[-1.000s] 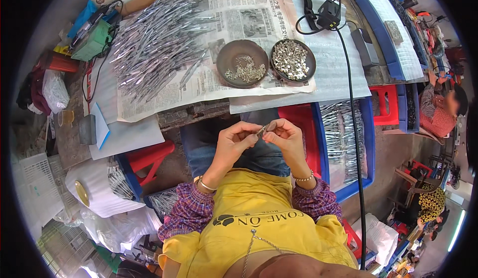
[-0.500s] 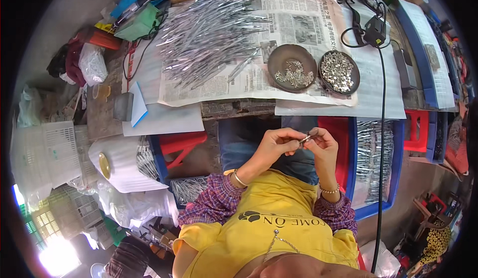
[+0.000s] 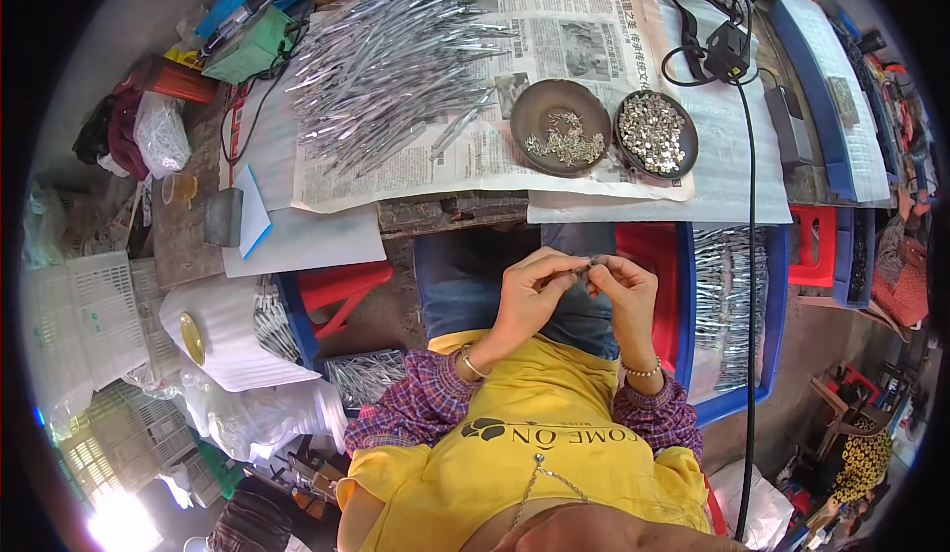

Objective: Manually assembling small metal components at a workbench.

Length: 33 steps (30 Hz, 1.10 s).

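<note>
My left hand (image 3: 534, 290) and my right hand (image 3: 625, 290) meet above my lap, just short of the table edge. Thumbs and forefingers of both are closed in a pinch on a small metal piece (image 3: 591, 263). The fingertips cover most of it, so its exact shape cannot be made out. Beyond my hands stand two round dark bowls on newspaper. Small silvery parts lie in the left bowl (image 3: 535, 106), and flat, shiny bits fill the right bowl (image 3: 656, 134). A heap of slim, pointed silvery metal pieces (image 3: 391, 67) spreads over the newspaper farther left.
Blue crates flank my legs; the right crate (image 3: 777, 334) holds rows of slim metal pieces. A black cable (image 3: 752, 285) hangs down at the right from an adapter (image 3: 727, 52). A grey block (image 3: 224, 218) sits near the table's left edge. Red stools (image 3: 341, 290) stand below.
The view has shifted slightly, moving the scene a little leftward. My fingertips have drawn closer round the small metal piece, which shows less than before. Both hands keep their pinch.
</note>
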Each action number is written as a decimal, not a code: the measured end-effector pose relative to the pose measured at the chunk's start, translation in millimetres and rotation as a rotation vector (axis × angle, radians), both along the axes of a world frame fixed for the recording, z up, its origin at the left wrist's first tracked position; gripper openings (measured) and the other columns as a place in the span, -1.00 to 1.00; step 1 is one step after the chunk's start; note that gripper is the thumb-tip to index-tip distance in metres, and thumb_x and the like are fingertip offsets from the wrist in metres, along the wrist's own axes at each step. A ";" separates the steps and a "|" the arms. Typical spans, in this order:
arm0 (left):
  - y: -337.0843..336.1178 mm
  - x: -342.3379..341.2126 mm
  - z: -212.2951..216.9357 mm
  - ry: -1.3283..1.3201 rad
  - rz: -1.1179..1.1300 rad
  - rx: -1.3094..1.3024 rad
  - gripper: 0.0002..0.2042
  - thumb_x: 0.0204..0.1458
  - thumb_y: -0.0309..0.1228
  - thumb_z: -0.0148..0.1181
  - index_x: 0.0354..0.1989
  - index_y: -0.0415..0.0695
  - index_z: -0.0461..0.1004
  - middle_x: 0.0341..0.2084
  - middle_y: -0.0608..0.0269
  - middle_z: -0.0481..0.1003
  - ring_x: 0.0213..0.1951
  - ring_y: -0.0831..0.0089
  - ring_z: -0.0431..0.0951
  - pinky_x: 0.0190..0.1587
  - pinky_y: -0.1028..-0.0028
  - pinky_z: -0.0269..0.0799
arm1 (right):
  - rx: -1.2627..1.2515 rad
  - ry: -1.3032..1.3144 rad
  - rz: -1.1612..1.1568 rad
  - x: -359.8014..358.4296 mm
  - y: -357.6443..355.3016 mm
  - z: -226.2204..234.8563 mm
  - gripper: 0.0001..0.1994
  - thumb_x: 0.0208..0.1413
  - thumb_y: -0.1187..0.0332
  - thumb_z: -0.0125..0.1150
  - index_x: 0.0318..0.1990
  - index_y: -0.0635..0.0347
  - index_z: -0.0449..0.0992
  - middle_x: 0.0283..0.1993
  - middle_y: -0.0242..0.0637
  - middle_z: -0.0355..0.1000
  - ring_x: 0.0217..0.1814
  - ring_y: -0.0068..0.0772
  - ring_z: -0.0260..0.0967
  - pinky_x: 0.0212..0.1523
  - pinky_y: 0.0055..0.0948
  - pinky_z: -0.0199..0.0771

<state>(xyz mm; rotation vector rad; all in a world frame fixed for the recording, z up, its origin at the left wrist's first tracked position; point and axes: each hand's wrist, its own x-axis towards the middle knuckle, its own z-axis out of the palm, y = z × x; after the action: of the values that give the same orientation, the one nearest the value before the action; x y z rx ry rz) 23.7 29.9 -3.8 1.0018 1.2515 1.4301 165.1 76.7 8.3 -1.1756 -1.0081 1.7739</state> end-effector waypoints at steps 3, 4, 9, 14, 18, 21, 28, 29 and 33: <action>0.2 2.5 2.8 -0.064 0.004 -0.022 -0.80 -0.07 -0.69 0.08 -0.25 -0.26 0.51 -0.40 0.25 0.46 -0.36 0.58 0.43 -0.34 0.66 0.31 | -0.029 0.003 0.025 2.3 0.6 2.1 -0.88 0.02 0.47 0.16 -0.35 0.39 0.50 -0.48 -0.31 0.44 -0.52 -0.62 0.33 -0.48 -0.67 0.33; 0.3 3.1 3.3 -0.064 0.002 -0.023 -0.80 -0.07 -0.69 0.08 -0.25 -0.26 0.51 -0.40 0.25 0.46 -0.36 0.58 0.43 -0.34 0.66 0.31 | -0.036 0.004 0.031 2.9 0.6 2.2 -0.87 0.03 0.46 0.15 -0.36 0.39 0.50 -0.48 -0.31 0.44 -0.52 -0.62 0.33 -0.49 -0.67 0.33; -0.4 5.5 2.3 -0.151 -0.023 -0.055 -0.79 -0.07 -0.71 0.07 -0.24 -0.28 0.51 -0.38 0.25 0.44 -0.32 0.57 0.43 -0.29 0.65 0.32 | -0.022 -0.014 0.022 4.8 -0.4 0.2 -0.86 0.04 0.44 0.14 -0.35 0.38 0.49 -0.49 -0.31 0.44 -0.52 -0.62 0.33 -0.48 -0.67 0.33; 0.5 5.3 5.9 -0.141 -0.005 -0.098 -0.75 -0.10 -0.76 0.06 -0.24 -0.25 0.52 -0.41 0.28 0.44 -0.38 0.62 0.41 -0.36 0.69 0.30 | 0.026 -0.040 0.032 2.5 -1.7 -0.5 -0.85 0.08 0.41 0.10 -0.33 0.35 0.50 -0.48 -0.36 0.45 -0.48 -0.68 0.35 -0.45 -0.73 0.34; 4.5 3.4 3.2 -0.146 -0.011 -0.089 -0.76 -0.10 -0.75 0.07 -0.25 -0.25 0.52 -0.43 0.30 0.44 -0.47 0.67 0.35 -0.43 0.70 0.27 | 0.030 -0.047 0.035 1.4 0.3 -3.0 -0.84 0.10 0.39 0.09 -0.33 0.33 0.51 -0.49 -0.38 0.45 -0.49 -0.71 0.34 -0.47 -0.75 0.33; 4.1 1.6 3.2 -0.149 0.007 -0.109 -0.77 -0.10 -0.74 0.08 -0.26 -0.24 0.53 -0.44 0.30 0.45 -0.48 0.67 0.35 -0.44 0.69 0.27 | 0.015 -0.040 0.024 -3.1 -0.2 -3.4 -0.85 0.09 0.41 0.09 -0.33 0.33 0.51 -0.50 -0.39 0.44 -0.50 -0.72 0.32 -0.48 -0.74 0.31; 2.6 9.8 -5.4 0.009 0.050 -0.027 -0.82 -0.10 -0.67 0.11 -0.30 -0.23 0.53 -0.45 0.27 0.47 -0.41 0.59 0.43 -0.39 0.62 0.34 | 0.300 -0.367 0.134 5.1 0.7 4.0 -0.90 0.00 0.52 0.12 -0.34 0.35 0.52 -0.51 -0.46 0.37 -0.46 -0.69 0.27 -0.47 -0.72 0.26; 3.4 11.7 1.6 0.018 0.035 -0.023 -0.81 -0.11 -0.68 0.11 -0.30 -0.23 0.53 -0.46 0.27 0.47 -0.40 0.59 0.44 -0.37 0.63 0.33 | 0.288 -0.351 0.091 8.6 -1.5 0.6 -0.90 0.02 0.52 0.11 -0.34 0.37 0.51 -0.51 -0.44 0.36 -0.48 -0.70 0.25 -0.48 -0.73 0.23; -2.3 11.2 -3.0 -0.073 0.075 0.002 -0.79 -0.15 -0.70 0.12 -0.30 -0.23 0.53 -0.49 0.28 0.46 -0.38 0.56 0.44 -0.35 0.63 0.31 | 0.211 -0.179 0.110 7.3 -2.4 -5.5 -0.89 0.06 0.52 0.07 -0.34 0.38 0.50 -0.50 -0.42 0.36 -0.50 -0.71 0.23 -0.50 -0.73 0.19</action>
<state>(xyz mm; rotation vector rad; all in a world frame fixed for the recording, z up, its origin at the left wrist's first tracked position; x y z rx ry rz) 34.9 27.6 -6.8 0.9047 1.2457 1.5124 172.4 74.3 2.8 -1.1796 -1.3532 1.6191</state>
